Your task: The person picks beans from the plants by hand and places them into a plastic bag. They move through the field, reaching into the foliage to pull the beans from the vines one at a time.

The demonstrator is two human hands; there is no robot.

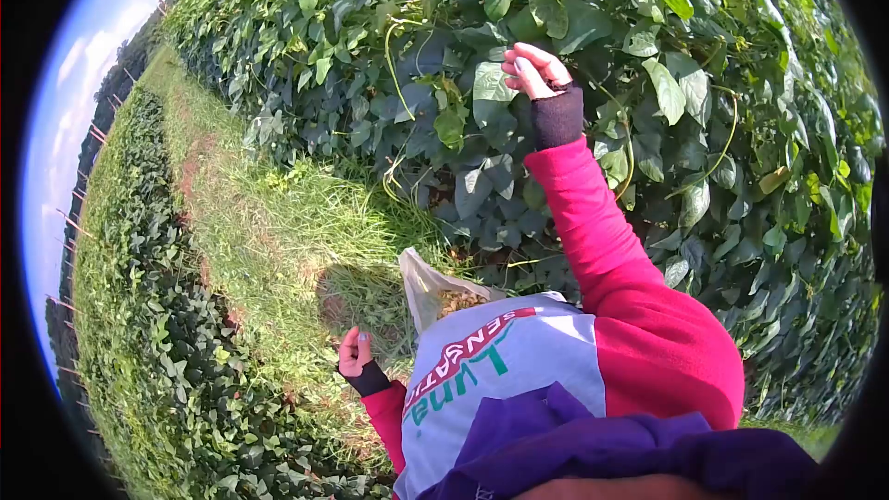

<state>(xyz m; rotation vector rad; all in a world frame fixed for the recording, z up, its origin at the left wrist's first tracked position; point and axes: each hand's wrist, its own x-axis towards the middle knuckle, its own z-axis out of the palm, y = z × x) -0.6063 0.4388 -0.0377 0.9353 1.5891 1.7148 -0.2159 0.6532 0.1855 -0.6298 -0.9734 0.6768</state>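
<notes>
My right hand (539, 72), in a dark fingerless glove and pink sleeve, reaches up to the leafy vine wall (491, 0). Its fingers are loosely bent and a little apart, right beside a broad green leaf (492, 81). Low on the left, over the grass, is my left hand (354, 352), gloved the same way. Its fingers are curled in with the thumb alongside, and the palm is hidden. A whitish plastic bag (419, 285) hangs open in front of my body, with small yellowish-brown pieces (460, 301) inside.
A grassy path (278, 231) runs between the vine wall and a lower leafy row (157, 315). Thin stakes (74, 224) stand along the far left. Long yellowish pods (395, 69) and stems (732, 134) hang among the leaves.
</notes>
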